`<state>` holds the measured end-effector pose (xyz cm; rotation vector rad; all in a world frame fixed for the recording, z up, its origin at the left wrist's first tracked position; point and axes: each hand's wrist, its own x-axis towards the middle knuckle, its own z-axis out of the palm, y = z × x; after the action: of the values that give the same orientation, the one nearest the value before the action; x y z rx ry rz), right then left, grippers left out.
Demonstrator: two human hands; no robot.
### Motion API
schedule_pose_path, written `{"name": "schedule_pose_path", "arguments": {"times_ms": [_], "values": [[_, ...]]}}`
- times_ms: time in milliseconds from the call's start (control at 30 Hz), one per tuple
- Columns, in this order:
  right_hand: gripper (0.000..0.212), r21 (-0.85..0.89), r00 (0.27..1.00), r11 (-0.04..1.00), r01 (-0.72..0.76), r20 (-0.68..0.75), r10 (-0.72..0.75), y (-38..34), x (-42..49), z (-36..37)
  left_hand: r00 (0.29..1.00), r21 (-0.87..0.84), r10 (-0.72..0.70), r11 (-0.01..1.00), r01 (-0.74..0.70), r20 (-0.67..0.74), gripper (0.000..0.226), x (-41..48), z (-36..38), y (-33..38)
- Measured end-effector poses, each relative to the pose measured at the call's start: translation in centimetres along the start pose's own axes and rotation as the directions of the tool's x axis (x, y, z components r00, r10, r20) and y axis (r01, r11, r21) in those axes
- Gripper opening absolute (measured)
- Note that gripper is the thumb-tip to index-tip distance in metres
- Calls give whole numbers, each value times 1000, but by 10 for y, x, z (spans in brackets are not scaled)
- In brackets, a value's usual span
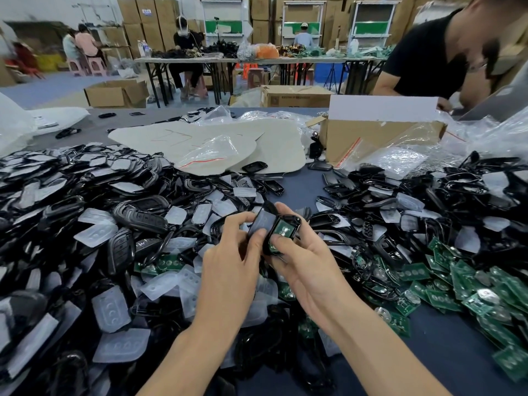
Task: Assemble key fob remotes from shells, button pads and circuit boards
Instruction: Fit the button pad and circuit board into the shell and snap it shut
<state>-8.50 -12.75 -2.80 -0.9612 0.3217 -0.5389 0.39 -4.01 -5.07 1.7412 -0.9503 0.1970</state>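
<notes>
My left hand pinches a black shell cover between thumb and fingers, tilted up beside the other half. My right hand grips a black shell half with a green circuit board seated inside it, thumb pressing on the board's lower end. The two halves touch along one edge above the table's middle. Around them lie heaps of black shells, translucent button pads and green circuit boards.
A cardboard box stands at the back right, with clear plastic bags in front of it and white sheets in the middle back. A person in a black shirt leans over the far right. The blue table shows at the lower right.
</notes>
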Motion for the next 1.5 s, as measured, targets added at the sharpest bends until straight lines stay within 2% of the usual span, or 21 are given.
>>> {"name": "schedule_pose_path", "arguments": {"times_ms": [233, 333, 467, 700, 900, 1100, 1200, 1400, 1500], "values": [[38, -11, 1000, 1000, 2, 8, -2, 2, 1, 0, 999, 33, 44, 998, -44, -10, 18, -1, -2, 0], [38, 8, 1000, 1000, 9, 14, -9, 4, 1, 0, 998, 40, 58, 998, -57, -5, 9, -2, -2, 1], [39, 3, 1000, 1000, 21, 16, -21, 6, 3, -1, 998, 54, 56, 997, -55, -18, 8, -2, -1, 0], [45, -3, 1000, 1000, 21, -16, -21, 7, 3, -1, 997, 111, 81, 991, -80, -4, 10, -4, 0, 1], [37, -22, 999, 999, 23, -46, -24, 9, 4, -2, 994, 162, 113, 981, -110, -10, 10, -4, 1, 4], [32, -71, 998, 996, 52, -27, -54, 11, 4, -2, 997, 117, 80, 990, -79, -6, 9, -3, 0, 2], [33, -70, 998, 995, 68, -10, -68, 12, 4, -1, 998, 90, 60, 994, -58, -20, 15, -1, 0, -1], [29, -114, 997, 991, 68, -13, -70, 14, 6, -4, 995, 131, 99, 987, -97, -8, 8, -3, 1, -1], [25, -150, 997, 986, 73, 9, -72, 15, 6, -4, 995, 98, 102, 990, -101, -11, 7, -3, 1, 0]]}}
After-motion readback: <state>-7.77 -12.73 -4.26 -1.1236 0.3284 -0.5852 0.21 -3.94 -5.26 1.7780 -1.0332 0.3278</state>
